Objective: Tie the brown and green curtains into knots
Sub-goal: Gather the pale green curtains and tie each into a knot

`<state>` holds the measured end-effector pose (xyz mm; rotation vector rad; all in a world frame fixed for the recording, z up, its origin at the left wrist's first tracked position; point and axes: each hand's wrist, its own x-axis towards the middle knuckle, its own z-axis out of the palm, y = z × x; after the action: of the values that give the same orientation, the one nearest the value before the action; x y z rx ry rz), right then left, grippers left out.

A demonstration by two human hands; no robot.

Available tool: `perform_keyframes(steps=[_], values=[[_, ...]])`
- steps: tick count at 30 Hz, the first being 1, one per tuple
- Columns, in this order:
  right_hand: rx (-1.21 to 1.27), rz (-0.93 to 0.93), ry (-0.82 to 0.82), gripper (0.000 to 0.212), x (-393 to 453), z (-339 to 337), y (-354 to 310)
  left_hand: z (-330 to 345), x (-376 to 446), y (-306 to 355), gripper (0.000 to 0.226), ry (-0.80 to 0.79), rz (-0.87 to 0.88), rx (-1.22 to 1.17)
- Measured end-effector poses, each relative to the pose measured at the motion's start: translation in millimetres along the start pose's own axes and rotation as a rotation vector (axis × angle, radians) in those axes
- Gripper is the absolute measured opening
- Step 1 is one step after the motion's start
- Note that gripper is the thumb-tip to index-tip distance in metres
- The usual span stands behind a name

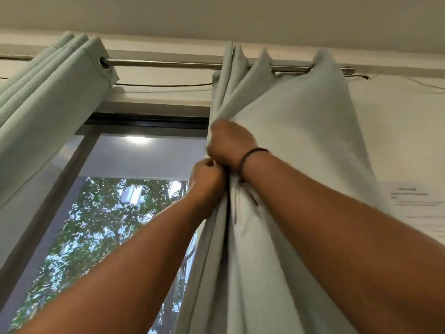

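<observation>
A pale green curtain [296,131] hangs from a metal rod [168,63] on the right of the window. My right hand [230,142] grips its gathered folds high up, a dark band on the wrist. Directly below it my left hand [207,179] grips the same bunched fabric, the two fists touching. Below the hands the cloth falls in tight folds to the bottom edge of the view. A second pale green curtain [48,100] hangs gathered at the far left of the rod. No brown curtain shows.
Between the curtains is a window [125,213] with a dark frame and trees outside. A thin cable [163,86] runs under the rod. A printed paper sheet [419,206] is stuck on the white wall at the right. The ceiling is close above.
</observation>
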<state>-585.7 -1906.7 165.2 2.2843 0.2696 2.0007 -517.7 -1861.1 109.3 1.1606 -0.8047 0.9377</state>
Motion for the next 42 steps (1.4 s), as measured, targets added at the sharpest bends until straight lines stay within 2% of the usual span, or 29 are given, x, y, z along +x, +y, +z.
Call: perform_keyframes(steps=[2,4,7,11,14,16,18,19,21,22,23,25,27,28,30,31,33,34,36,39,42], values=[[0.057,-0.088,-0.050,0.013,2.7,1.0,-21.2,-0.3,2.2,-0.1,0.032,0.043,-0.027,-0.058],[-0.009,-0.111,-0.130,0.014,-1.9,5.2,-14.1,-0.6,1.3,-7.6,0.033,0.015,0.019,0.046],[-0.033,-0.043,-0.162,0.020,-14.9,9.1,20.7,9.7,-4.7,-16.6,0.016,-0.048,0.009,0.086],[0.064,0.057,-0.093,0.023,-32.4,4.2,59.4,21.9,-5.9,-14.8,0.020,-0.069,-0.036,0.023],[0.032,0.121,-0.139,0.022,-43.6,1.8,80.7,37.9,-2.0,-10.2,0.026,-0.063,-0.047,0.021],[-0.001,0.071,-0.307,0.024,-48.1,8.4,86.2,51.1,-1.1,-3.3,0.046,-0.126,-0.083,-0.045],[0.170,0.059,-0.545,0.024,-53.9,7.0,93.4,60.5,1.9,4.8,0.073,-0.195,-0.118,-0.057],[0.346,0.103,-0.675,0.021,-57.3,-2.2,102.7,64.8,5.2,5.5,0.071,-0.210,-0.099,-0.012],[0.589,0.195,-0.912,0.020,-60.0,-28.1,131.5,70.2,11.9,4.4,0.047,-0.211,-0.077,0.153],[0.628,0.214,-0.939,0.020,-61.0,-40.4,149.4,73.6,14.9,2.6,0.045,-0.208,-0.074,0.239],[0.628,0.249,-0.871,0.022,-60.4,-50.2,167.0,75.5,16.9,1.0,0.050,-0.217,-0.067,0.314],[0.446,0.385,-0.465,0.033,-55.2,-59.8,203.4,82.7,17.4,-2.1,0.049,-0.234,-0.027,0.441],[-0.022,0.589,-0.086,0.058,-55.6,-59.0,234.7,87.4,16.4,-0.4,0.030,-0.223,0.023,0.581],[-0.207,0.680,0.013,0.071,-61.3,-57.7,246.3,87.2,16.7,2.2,0.024,-0.213,0.024,0.608],[-0.385,0.778,0.104,0.091,-69.3,-55.3,265.9,84.1,17.6,7.1,0.021,-0.189,0.029,0.622],[-0.383,0.806,0.123,0.094,-69.0,-53.7,274.4,80.0,17.8,8.9,0.021,-0.178,0.039,0.633],[-0.150,0.829,0.136,0.078,-62.9,-53.6,288.1,75.6,15.8,12.3,0.019,-0.189,0.020,0.608],[0.010,0.781,0.126,0.061,-59.1,-54.0,288.3,73.6,14.5,13.6,0.021,-0.199,0.020,0.590],[0.146,0.652,0.163,0.034,-52.2,-49.2,277.5,68.7,13.6,17.2,0.025,-0.217,0.011,0.579],[0.208,0.473,0.265,0.035,-34.6,-33.8,236.4,53.4,14.5,24.5,0.027,-0.237,0.003,0.617],[0.156,0.384,0.216,0.031,-9.1,-12.0,193.7,33.8,16.6,31.7,0.024,-0.257,0.002,0.637]])
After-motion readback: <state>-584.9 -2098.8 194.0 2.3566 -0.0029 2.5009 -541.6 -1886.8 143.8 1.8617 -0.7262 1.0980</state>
